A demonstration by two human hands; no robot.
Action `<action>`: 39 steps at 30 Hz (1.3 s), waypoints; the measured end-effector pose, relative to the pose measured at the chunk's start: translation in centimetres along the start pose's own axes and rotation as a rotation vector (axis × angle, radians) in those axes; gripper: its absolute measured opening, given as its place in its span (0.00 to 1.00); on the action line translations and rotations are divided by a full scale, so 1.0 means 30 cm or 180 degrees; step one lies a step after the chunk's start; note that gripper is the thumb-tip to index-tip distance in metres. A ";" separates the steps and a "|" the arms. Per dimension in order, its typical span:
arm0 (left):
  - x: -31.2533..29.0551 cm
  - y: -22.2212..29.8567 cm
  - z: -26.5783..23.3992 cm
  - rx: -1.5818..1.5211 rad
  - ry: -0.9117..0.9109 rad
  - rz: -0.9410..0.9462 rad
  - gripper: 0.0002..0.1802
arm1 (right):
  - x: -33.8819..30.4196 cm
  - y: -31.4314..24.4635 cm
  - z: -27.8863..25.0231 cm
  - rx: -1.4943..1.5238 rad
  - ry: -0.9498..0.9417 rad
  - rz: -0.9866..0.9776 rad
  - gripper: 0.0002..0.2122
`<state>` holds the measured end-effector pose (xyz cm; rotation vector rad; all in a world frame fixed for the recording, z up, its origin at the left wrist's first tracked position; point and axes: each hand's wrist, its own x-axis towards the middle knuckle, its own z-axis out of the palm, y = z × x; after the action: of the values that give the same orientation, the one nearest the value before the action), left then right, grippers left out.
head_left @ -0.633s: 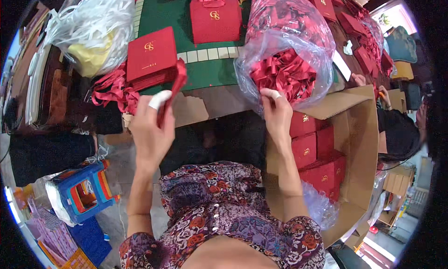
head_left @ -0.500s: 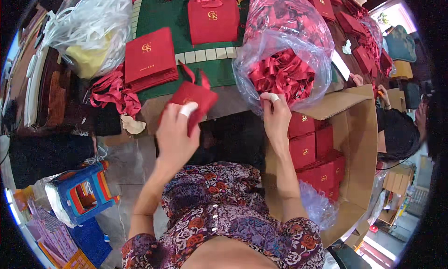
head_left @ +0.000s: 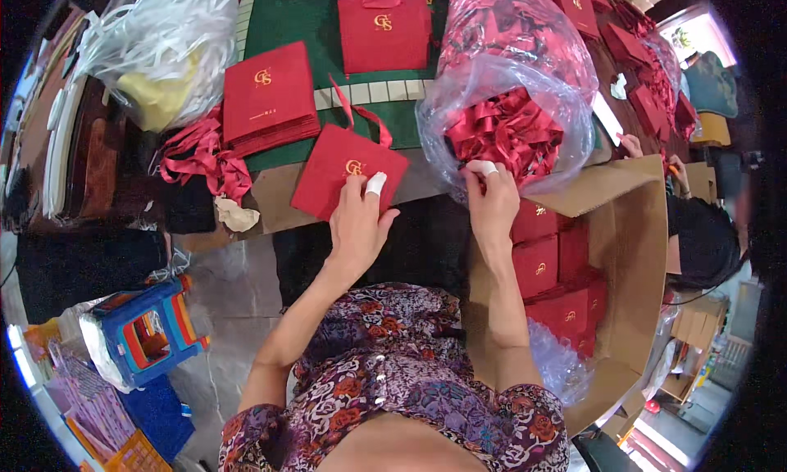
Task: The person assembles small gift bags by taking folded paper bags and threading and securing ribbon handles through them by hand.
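A flat red paper gift bag [head_left: 324, 174] with a ribbon handle [head_left: 361, 115] lies at the table's near edge. My left hand [head_left: 357, 230] rests on its lower part, fingers stretched over the surface and thumb apart, with white tape round one finger. At the rim of a clear plastic bag [head_left: 437, 132] full of red ribbons [head_left: 508, 140], my right hand [head_left: 494, 206] has its fingers pinched together, one of them also taped. What sits in that pinch is hidden. Beyond my left hand stands a neat stack of red bags [head_left: 270, 95].
An open cardboard box [head_left: 627, 267] with stacked red bags [head_left: 534, 263] is at my right. Another red bag [head_left: 385, 38] lies farther back on the green mat [head_left: 283, 21]. White ribbons fill a plastic bag [head_left: 176, 46] at the far left. A co-worker's hand [head_left: 678, 173] shows at right.
The red gift bag has gone from tilted in my left hand to lying flat at the table edge. My left hand has shifted right and its fingers have spread. My right hand stays by the ribbons.
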<state>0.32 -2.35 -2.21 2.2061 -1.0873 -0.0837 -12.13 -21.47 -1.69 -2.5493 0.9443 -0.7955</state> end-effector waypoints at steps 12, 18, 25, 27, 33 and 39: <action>0.036 -0.098 -0.055 -0.4608 -0.1491 -0.1874 0.35 | -0.054 -0.317 0.013 0.1449 -0.0032 -0.0995 0.08; 0.100 -0.142 -0.103 -0.5370 -0.1640 -0.1953 0.26 | -0.123 -0.390 0.031 0.1699 -0.0687 -0.1335 0.10; 0.129 -0.224 -0.092 -0.5388 -0.0835 -0.2032 0.15 | -0.129 -0.306 -0.017 0.1426 -0.1538 -0.1321 0.08; 0.132 -0.255 -0.095 -0.5419 -0.0855 -0.2187 0.13 | -0.122 -0.262 -0.016 0.1477 -0.1859 -0.1292 0.07; 0.084 -0.149 -0.079 -0.4641 -0.0615 -0.1627 0.09 | -0.072 -0.254 0.062 0.1988 -0.1408 0.0302 0.09; 0.001 -0.038 -0.058 -0.3536 -0.0842 -0.1275 0.06 | 0.027 -0.256 0.151 0.3397 -0.2444 0.1560 0.12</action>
<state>1.69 -0.95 -1.53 1.3477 -0.4716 -0.9324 -5.09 -15.96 -1.50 -1.3802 0.5754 -0.0549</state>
